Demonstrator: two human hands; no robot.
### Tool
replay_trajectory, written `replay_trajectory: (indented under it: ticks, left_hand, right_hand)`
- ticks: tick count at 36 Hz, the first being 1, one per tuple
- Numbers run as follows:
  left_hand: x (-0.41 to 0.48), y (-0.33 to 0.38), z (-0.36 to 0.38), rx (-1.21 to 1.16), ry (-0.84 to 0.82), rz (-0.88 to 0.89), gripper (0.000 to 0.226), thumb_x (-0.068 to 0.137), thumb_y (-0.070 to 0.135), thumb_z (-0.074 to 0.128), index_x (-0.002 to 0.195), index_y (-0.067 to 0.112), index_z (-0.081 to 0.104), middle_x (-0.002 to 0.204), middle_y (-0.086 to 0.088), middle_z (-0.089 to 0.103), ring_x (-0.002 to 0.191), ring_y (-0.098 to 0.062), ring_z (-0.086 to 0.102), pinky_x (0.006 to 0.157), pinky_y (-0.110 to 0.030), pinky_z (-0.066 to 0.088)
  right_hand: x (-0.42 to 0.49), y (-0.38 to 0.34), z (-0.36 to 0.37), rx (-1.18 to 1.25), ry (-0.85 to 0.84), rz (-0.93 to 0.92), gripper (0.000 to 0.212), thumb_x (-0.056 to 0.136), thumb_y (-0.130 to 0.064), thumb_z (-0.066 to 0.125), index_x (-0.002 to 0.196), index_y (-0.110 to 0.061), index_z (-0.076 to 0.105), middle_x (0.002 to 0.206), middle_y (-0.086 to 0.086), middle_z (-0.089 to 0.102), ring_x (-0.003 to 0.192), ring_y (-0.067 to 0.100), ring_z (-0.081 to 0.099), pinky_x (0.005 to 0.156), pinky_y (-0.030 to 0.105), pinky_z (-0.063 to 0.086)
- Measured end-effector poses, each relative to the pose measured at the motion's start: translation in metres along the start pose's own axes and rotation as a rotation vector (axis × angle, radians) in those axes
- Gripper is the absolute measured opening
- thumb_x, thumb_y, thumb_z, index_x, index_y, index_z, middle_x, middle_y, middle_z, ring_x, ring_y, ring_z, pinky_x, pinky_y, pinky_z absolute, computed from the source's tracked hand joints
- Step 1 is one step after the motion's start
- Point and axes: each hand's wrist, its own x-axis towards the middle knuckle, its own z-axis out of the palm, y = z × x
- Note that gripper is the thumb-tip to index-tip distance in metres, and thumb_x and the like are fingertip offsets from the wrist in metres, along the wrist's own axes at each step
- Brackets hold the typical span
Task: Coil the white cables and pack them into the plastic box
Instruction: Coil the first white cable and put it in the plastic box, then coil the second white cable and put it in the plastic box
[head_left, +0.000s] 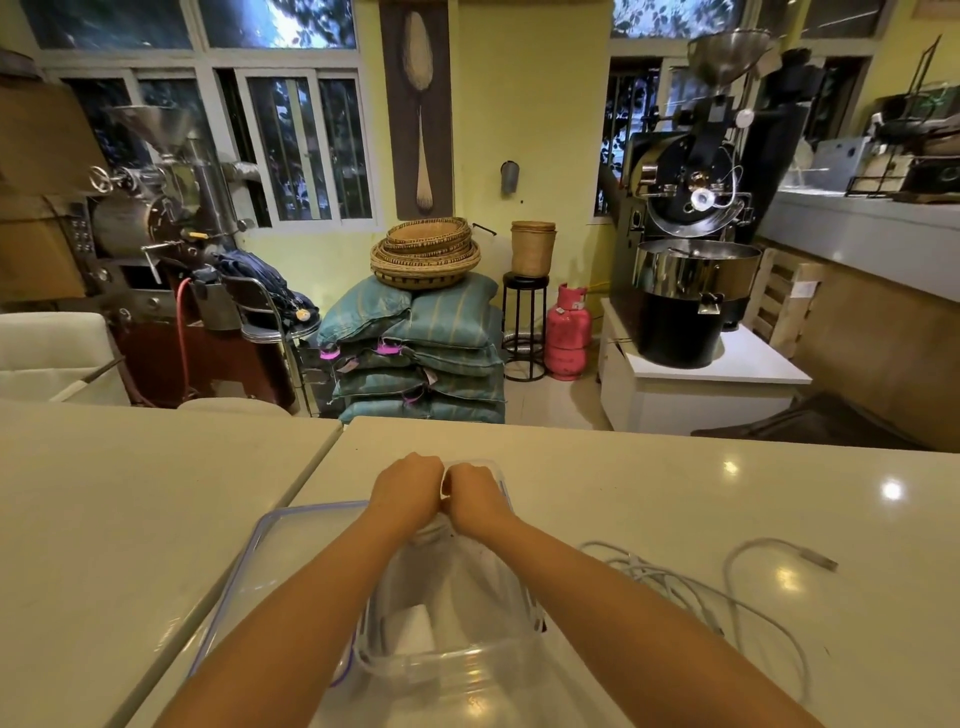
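Both hands, left hand (408, 491) and right hand (475, 499), meet over the clear plastic box (467, 670). Their fingers are curled under, and I cannot tell what they grip. Loose white cables (691, 587) lie on the counter (675, 493), just right of the box.

The box (467, 670) is clear, glossy plastic on a smooth, shiny tabletop (675, 493). Woven baskets (426, 254) look rough; the roaster drum (696, 270) is polished metal.
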Motion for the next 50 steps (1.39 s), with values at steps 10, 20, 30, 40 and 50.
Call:
replay_trajectory:
  ticks: [10, 20, 30, 40, 50]
  left_hand:
    - [-0.012, 0.046, -0.021, -0.317, 0.172, 0.074, 0.027, 0.093, 0.017, 0.042, 0.110, 0.011, 0.062, 0.107, -0.010, 0.067, 0.096, -0.027, 0.062, 0.074, -0.031, 0.046]
    - [-0.032, 0.121, -0.016, -0.607, 0.041, 0.274, 0.026, 0.090, 0.014, 0.047, 0.106, 0.007, 0.067, 0.110, -0.010, 0.068, 0.100, -0.024, 0.062, 0.087, -0.033, 0.049]
    - [-0.057, 0.173, 0.007, -0.817, -0.157, 0.286, 0.021, 0.086, 0.008, 0.051, 0.093, 0.001, 0.070, 0.089, -0.016, 0.070, 0.081, -0.023, 0.066, 0.079, -0.035, 0.054]
    - [-0.059, 0.178, 0.023, -0.820, -0.413, 0.079, 0.039, 0.092, 0.036, 0.043, 0.086, 0.003, 0.062, 0.081, -0.010, 0.066, 0.072, -0.021, 0.065, 0.077, -0.032, 0.055]
    - [-0.055, 0.194, -0.010, -1.262, -0.356, 0.160, 0.041, 0.097, 0.033, 0.037, 0.114, 0.003, 0.058, 0.105, -0.012, 0.063, 0.099, -0.022, 0.060, 0.076, -0.029, 0.048]
  right_hand:
    - [-0.049, 0.044, -0.067, 0.119, 0.248, -0.064, 0.029, 0.088, -0.019, 0.056, 0.114, -0.007, 0.059, 0.116, 0.013, 0.064, 0.106, 0.026, 0.058, 0.089, 0.033, 0.045]
    - [-0.100, 0.131, -0.109, 0.137, 0.259, 0.078, 0.026, 0.087, -0.015, 0.057, 0.112, -0.008, 0.062, 0.112, 0.011, 0.065, 0.102, 0.023, 0.059, 0.089, 0.030, 0.045]
    - [-0.125, 0.178, -0.096, 0.059, 0.026, 0.131, 0.030, 0.085, -0.016, 0.062, 0.114, -0.009, 0.060, 0.113, 0.009, 0.066, 0.090, 0.016, 0.056, 0.077, 0.022, 0.040]
    - [-0.130, 0.183, -0.093, 0.094, 0.071, 0.144, 0.016, 0.086, -0.016, 0.059, 0.093, -0.005, 0.067, 0.070, -0.001, 0.057, 0.074, 0.015, 0.050, 0.058, 0.018, 0.036]
    - [-0.149, 0.158, -0.140, 0.594, 0.224, 0.093, 0.012, 0.081, -0.008, 0.065, 0.071, -0.007, 0.059, 0.057, 0.006, 0.059, 0.047, 0.011, 0.056, 0.045, 0.016, 0.049]
